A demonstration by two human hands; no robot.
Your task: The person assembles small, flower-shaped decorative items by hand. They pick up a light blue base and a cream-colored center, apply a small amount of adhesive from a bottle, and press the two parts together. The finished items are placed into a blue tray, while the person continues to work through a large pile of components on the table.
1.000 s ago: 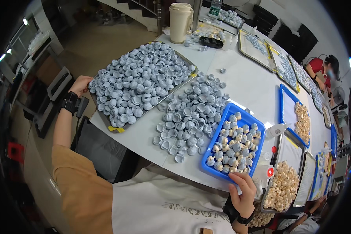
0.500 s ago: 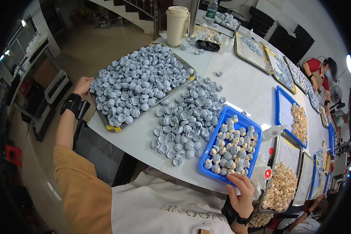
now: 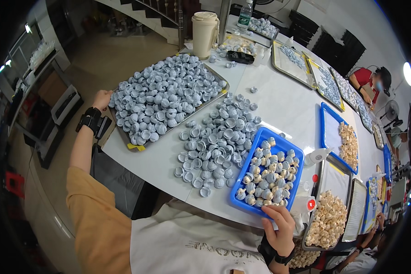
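My left hand [image 3: 102, 99] is closed on the left edge of a metal tray [image 3: 190, 119] heaped with pale blue-grey cup-shaped pieces [image 3: 169, 91]. My right hand [image 3: 281, 228] pinches the near rim of a blue plastic tray [image 3: 240, 206], thumb below and fingers over the edge. Inside that tray lie several small rounded pieces [image 3: 270, 176], cream with blue-grey caps. Between the two trays, a loose pile of the same blue-grey cups [image 3: 217, 146] is spread on the white table [image 3: 283, 105].
To the right are a white squeeze bottle [image 3: 317, 156], a red-capped bottle [image 3: 310, 204] and a tray of cream pieces [image 3: 326, 221]. A beige tumbler [image 3: 204, 36] stands behind the metal tray. Farther along, a co-worker [image 3: 367, 86] in red sits by more trays.
The metal tray has shifted slightly rightward and away, with my left hand on its edge. My right hand stays at the blue tray's rim. The co-worker in red has shifted posture.
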